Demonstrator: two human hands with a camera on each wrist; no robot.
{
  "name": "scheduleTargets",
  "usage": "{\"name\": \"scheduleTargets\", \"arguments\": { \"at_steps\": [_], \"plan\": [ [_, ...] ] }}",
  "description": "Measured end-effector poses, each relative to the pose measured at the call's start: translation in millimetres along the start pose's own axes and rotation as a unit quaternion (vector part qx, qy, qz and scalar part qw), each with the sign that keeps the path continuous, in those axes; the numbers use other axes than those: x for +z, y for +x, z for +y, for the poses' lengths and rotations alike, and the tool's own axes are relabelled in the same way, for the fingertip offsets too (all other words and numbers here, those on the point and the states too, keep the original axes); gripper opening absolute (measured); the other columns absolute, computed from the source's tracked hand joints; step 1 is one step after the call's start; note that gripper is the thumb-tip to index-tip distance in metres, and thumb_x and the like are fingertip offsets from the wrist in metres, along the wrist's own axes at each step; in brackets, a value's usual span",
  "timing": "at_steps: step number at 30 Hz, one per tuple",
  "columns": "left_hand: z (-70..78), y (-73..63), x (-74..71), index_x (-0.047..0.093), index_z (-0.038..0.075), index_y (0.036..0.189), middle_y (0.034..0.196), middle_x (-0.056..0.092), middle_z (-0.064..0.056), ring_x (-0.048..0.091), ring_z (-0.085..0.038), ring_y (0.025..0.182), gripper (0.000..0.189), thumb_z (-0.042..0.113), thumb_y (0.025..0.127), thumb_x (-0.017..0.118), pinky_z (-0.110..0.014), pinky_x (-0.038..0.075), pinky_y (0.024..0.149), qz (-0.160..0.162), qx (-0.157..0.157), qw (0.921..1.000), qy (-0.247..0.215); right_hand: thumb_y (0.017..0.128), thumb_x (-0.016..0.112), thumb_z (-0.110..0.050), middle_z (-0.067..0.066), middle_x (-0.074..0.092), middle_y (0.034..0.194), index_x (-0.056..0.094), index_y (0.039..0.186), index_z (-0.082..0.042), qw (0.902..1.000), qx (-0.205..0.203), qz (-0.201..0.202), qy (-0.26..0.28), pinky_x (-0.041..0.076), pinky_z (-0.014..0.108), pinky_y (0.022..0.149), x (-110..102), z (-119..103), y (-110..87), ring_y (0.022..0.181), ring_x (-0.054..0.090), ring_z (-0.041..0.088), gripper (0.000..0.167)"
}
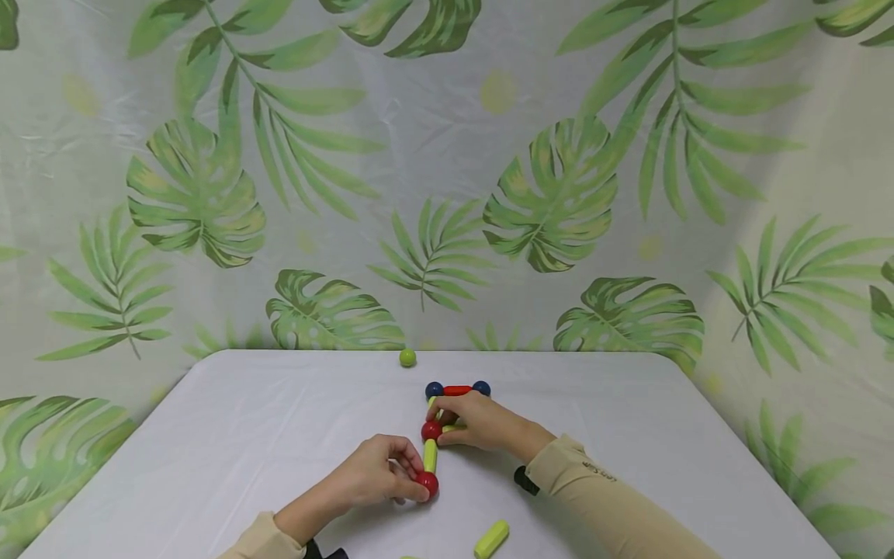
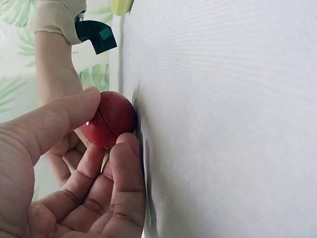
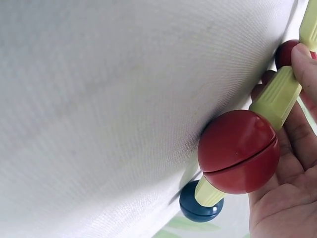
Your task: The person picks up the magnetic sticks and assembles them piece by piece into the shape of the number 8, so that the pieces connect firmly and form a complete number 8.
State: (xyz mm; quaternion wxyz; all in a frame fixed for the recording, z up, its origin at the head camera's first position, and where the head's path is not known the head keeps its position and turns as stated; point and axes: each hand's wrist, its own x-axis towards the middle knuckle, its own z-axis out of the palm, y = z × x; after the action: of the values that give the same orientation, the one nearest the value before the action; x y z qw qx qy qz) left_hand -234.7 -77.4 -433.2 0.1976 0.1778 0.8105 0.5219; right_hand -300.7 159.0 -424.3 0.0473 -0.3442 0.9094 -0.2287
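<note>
My left hand (image 1: 377,470) pinches a red ball (image 2: 113,119) between thumb and fingers, at the near end of a ball-and-rod construction. A yellow-green rod (image 1: 430,456) runs from it to a second red ball (image 1: 431,431), which my right hand (image 1: 482,421) grips with thumb and fingertips. Beneath the right palm, hidden from the head view, a third red ball (image 3: 237,151) joins a ribbed yellow-green rod (image 3: 277,97) and another rod leading to a blue ball (image 3: 200,202). At the far end, a red rod (image 1: 457,390) links two blue balls (image 1: 434,390).
A loose yellow-green rod (image 1: 492,539) lies near the front of the white table (image 1: 244,435). At the back edge sits a green ball (image 1: 407,357), close to the leaf-patterned curtain (image 1: 433,155). Part of another yellow-green piece (image 1: 410,557) shows at the bottom.
</note>
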Motion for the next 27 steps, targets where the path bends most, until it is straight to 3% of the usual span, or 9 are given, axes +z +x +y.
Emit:
{"name": "scheduleTargets", "arguments": {
  "at_steps": [8,18,27],
  "plan": [
    [-0.2,1.2,0.3,0.07,0.005,0.098,0.087,0.07,-0.002,0.064,-0.012,0.069,0.027,0.005,0.081,0.092,-0.026,0.055,0.063,-0.006,-0.004,1.0,-0.007,0.094,0.084,-0.017,0.001,0.08,0.111,0.07,0.119,-0.018,1.0,0.004,-0.001,0.004,0.061,0.033,0.097,1.0,0.7,0.5,0.102,0.074,0.014,0.029],
    [-2.7,2.7,-2.4,0.068,0.006,0.103,0.09,0.067,-0.003,0.062,-0.012,0.072,0.029,0.005,0.084,0.09,-0.025,0.054,0.062,-0.032,0.018,0.9992,-0.016,0.094,0.084,-0.017,0.002,0.08,0.11,0.07,0.12,-0.018,1.0,-0.004,0.005,0.001,0.062,0.033,0.096,1.2,1.4,-0.4,0.102,0.074,0.013,0.029],
    [-3.6,2.6,-5.3,0.074,0.011,0.112,0.094,0.069,-0.004,0.061,-0.017,0.081,0.025,0.009,0.09,0.086,-0.027,0.054,0.066,-0.051,0.016,0.9985,-0.013,0.095,0.084,-0.018,0.003,0.08,0.113,0.071,0.125,-0.018,0.9995,0.023,-0.014,0.013,0.061,0.037,0.1,-3.7,-4.3,-0.7,0.106,0.074,0.015,0.032]
  ]
}}
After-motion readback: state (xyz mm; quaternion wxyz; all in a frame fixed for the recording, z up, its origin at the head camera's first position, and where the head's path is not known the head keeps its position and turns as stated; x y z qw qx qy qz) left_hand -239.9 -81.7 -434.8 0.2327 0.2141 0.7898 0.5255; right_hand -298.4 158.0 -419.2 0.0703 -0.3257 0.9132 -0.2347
